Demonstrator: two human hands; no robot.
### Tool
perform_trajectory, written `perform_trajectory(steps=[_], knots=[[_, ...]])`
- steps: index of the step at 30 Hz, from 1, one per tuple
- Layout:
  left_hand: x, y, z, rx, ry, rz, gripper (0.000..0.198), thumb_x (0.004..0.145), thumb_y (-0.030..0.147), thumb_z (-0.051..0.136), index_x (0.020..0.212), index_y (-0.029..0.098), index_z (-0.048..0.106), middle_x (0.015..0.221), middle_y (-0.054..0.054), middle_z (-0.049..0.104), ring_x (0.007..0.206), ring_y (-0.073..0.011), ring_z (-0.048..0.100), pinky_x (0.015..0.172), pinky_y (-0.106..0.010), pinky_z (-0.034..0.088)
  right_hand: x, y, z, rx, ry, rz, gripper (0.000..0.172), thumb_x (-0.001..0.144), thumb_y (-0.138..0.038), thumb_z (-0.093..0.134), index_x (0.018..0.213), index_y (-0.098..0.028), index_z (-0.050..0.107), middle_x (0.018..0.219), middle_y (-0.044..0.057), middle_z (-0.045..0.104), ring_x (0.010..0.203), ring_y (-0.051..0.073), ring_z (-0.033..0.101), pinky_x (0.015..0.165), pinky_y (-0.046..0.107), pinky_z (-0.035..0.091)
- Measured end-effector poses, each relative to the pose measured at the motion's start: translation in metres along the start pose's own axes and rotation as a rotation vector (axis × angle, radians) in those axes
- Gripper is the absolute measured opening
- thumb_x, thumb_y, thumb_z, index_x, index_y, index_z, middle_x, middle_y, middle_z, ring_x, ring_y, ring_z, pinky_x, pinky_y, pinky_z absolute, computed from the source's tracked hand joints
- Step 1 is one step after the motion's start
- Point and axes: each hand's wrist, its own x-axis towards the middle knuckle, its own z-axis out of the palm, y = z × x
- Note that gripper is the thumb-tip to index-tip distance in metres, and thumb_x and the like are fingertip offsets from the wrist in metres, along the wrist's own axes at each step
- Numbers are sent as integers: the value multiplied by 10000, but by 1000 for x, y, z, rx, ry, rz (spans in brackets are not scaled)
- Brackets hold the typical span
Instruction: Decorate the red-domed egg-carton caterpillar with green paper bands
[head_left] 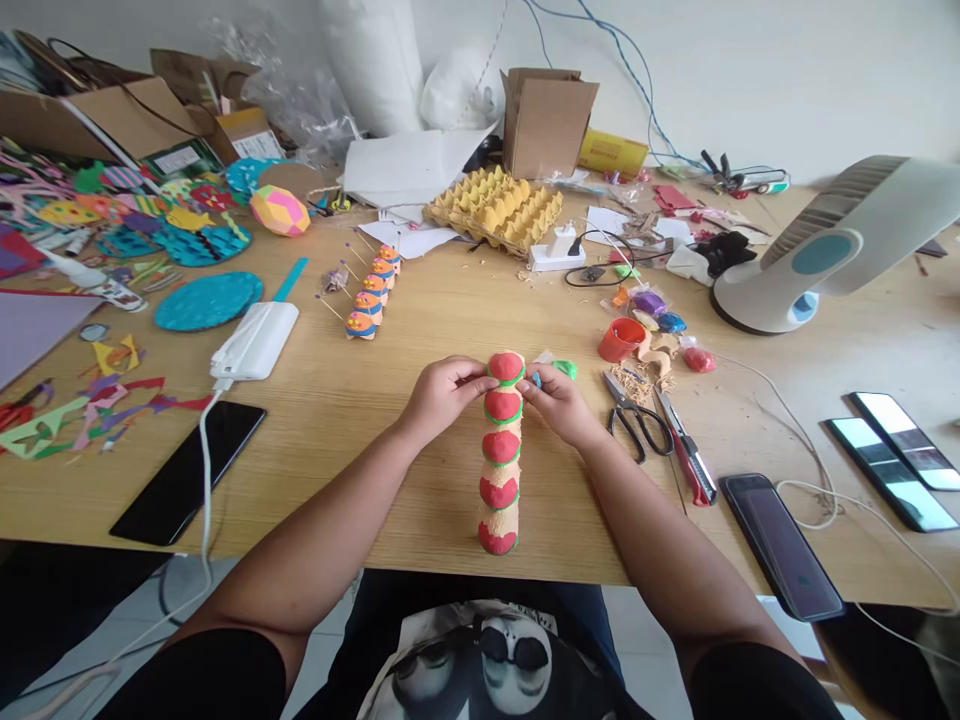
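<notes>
A long strip of egg-carton cups (499, 448), its bumps coated in red clay with green rims, lies lengthwise in front of me. My left hand (448, 398) pinches the left side of its far end between thumb and fingers. On the opposite side, my right hand (561, 402) has thumb and fingers closed at the same far cup. A tiny blue bit (536, 379) shows by the right fingertips; whether they hold it I cannot tell. Just behind that hand lies a lump of green clay (564, 369).
Scissors (637, 418), a red utility knife (688, 455) and a red cup (621, 340) lie to the right, near a white fan (817, 250). A decorated orange-and-blue strip (373, 293) with pins stands beyond. Phones (189, 475) and a white power bank (255, 340) are around.
</notes>
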Motion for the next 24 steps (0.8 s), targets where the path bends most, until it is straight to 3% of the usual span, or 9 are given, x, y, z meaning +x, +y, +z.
perform_trajectory(steps=[6,13,17,24], knots=[[0,-1,-1,10,14,22,306,883,477,697,827,187,776,819,-45,737,808,-190,643,759,-302,484,1,2,1,-4,0,-7,401,862,-594,707,951,-203,692,819,7,615,767,147,536,722,278,485],[-1,-14,7,-448,-30,-239,351,802,496,781,929,169,782,902,-54,766,837,-201,686,803,-319,544,0,4,1,67,-16,51,395,849,-589,722,942,-207,684,830,6,628,773,145,539,738,275,488],[-3,-15,12,-629,-17,-309,339,755,470,831,877,158,783,895,-59,772,836,-204,698,813,-331,561,0,2,3,104,-27,71,392,834,-588,737,921,-210,677,832,1,628,754,138,531,740,276,489],[-5,-13,17,-936,-87,-464,427,721,475,863,970,144,759,946,-94,777,864,-232,737,788,-355,579,-1,0,5,128,-21,85,390,820,-583,750,914,-211,677,803,-6,618,740,136,533,726,274,496]])
